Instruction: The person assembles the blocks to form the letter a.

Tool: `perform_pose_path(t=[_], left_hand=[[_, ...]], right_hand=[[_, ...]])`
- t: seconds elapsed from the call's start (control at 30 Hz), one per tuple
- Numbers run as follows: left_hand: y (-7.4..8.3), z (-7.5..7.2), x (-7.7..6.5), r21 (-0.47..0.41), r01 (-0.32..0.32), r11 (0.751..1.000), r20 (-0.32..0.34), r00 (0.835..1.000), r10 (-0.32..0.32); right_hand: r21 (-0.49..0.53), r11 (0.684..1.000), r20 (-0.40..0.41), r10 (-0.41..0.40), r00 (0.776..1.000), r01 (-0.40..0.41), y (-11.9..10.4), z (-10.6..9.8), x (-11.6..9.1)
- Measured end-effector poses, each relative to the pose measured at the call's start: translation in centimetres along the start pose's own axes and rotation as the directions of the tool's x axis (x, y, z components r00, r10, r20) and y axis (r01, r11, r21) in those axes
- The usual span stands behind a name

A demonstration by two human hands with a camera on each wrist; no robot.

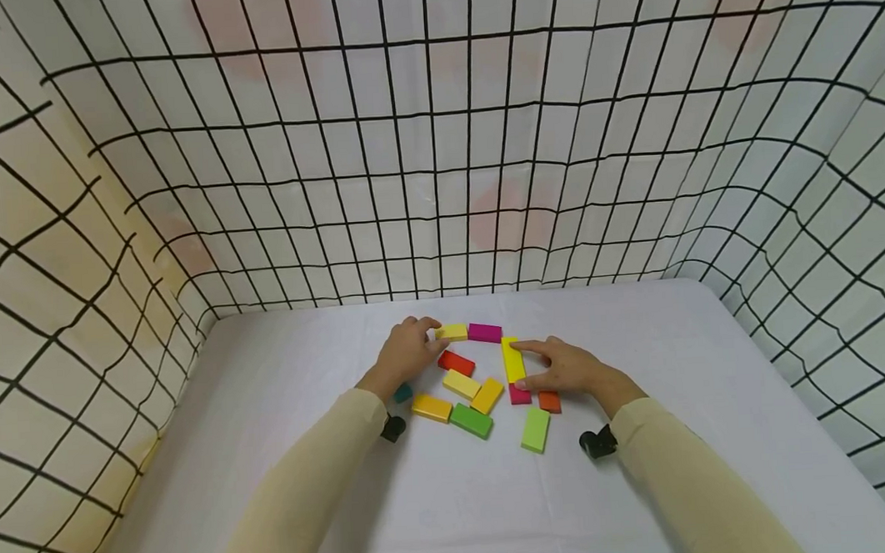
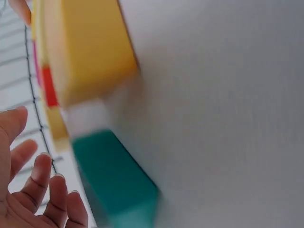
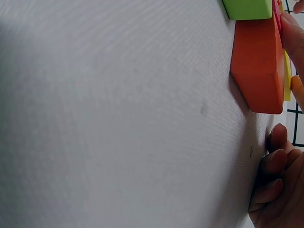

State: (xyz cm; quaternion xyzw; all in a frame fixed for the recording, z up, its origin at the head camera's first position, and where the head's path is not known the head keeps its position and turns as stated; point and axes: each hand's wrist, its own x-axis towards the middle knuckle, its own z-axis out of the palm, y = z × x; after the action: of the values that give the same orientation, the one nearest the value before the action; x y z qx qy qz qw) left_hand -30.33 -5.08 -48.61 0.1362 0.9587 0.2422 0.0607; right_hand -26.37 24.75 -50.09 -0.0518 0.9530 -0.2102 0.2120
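Observation:
My left hand [image 1: 407,351] is at the left end of a light yellow block [image 1: 453,333], fingers spread around that end. In the left wrist view its fingers [image 2: 39,183] are loosely bent and apart from the teal block [image 2: 114,175]. A magenta block [image 1: 485,333] lies against the light yellow one, at its right. My right hand [image 1: 567,365] pinches a bright yellow block [image 1: 512,361] lengthwise, index finger at the far end and thumb at the near end. A crimson block [image 1: 520,394] sits at that near end, partly under the thumb.
Inside the row lie red [image 1: 456,363], pale yellow [image 1: 461,384] and amber [image 1: 487,396] blocks. Nearer are orange-yellow [image 1: 432,408], green [image 1: 471,421], lime [image 1: 536,430] and orange [image 1: 550,402] blocks. A black wire grid [image 1: 434,172] borders the white table [image 1: 455,510] at the back and sides.

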Motion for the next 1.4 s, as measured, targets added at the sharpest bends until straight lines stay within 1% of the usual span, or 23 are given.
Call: perform_pose_path(t=[0.13,0.27,0.43,0.57,0.67,0.83,1.0,1.2,1.3,1.4], left_hand=[[1.6,0.0,-1.1,0.016,-0.078,0.997,0.034,0.996,0.078],[3.0,0.3,-2.3,0.016,-0.148,0.989,0.084,0.986,0.146],[4.2,1.3,-3.3,0.044,-0.214,0.976,0.149,0.967,0.206],[5.0,2.0,-4.1,0.092,-0.252,0.963,0.177,0.956,0.234],[5.6,2.3,-4.6,0.141,-0.254,0.957,0.18,0.957,0.227],[6.4,2.7,-5.1,0.183,-0.241,0.953,0.176,0.962,0.21],[6.5,3.2,-5.2,0.18,-0.233,0.956,0.177,0.963,0.201],[6.5,3.3,-5.4,0.158,-0.2,0.967,0.18,0.969,0.171],[6.6,3.2,-5.5,0.165,-0.185,0.969,0.186,0.97,0.153],[6.5,3.2,-5.6,0.192,-0.181,0.965,0.194,0.971,0.144]], right_hand=[[-0.001,1.0,-0.002,0.01,1.0,-0.01,0.0,-0.1,-0.1],[-0.002,1.0,-0.006,0.007,1.0,-0.007,0.0,-0.1,-0.1],[0.005,1.0,-0.006,0.005,1.0,-0.005,0.1,0.0,0.0],[0.006,1.0,-0.009,0.003,1.0,-0.003,0.1,-0.1,0.0],[0.008,1.0,-0.011,-0.004,1.0,0.004,0.1,0.0,0.0],[0.01,1.0,-0.012,-0.009,1.0,0.009,0.3,0.0,0.0],[0.017,1.0,-0.013,-0.006,1.0,0.006,0.2,-0.1,0.0],[0.013,1.0,-0.011,-0.011,1.0,0.012,0.2,-0.2,-0.1],[0.012,1.0,-0.01,-0.017,1.0,0.017,0.2,-0.2,-0.2],[0.01,1.0,-0.007,-0.022,1.0,0.022,0.2,-0.2,-0.2]])
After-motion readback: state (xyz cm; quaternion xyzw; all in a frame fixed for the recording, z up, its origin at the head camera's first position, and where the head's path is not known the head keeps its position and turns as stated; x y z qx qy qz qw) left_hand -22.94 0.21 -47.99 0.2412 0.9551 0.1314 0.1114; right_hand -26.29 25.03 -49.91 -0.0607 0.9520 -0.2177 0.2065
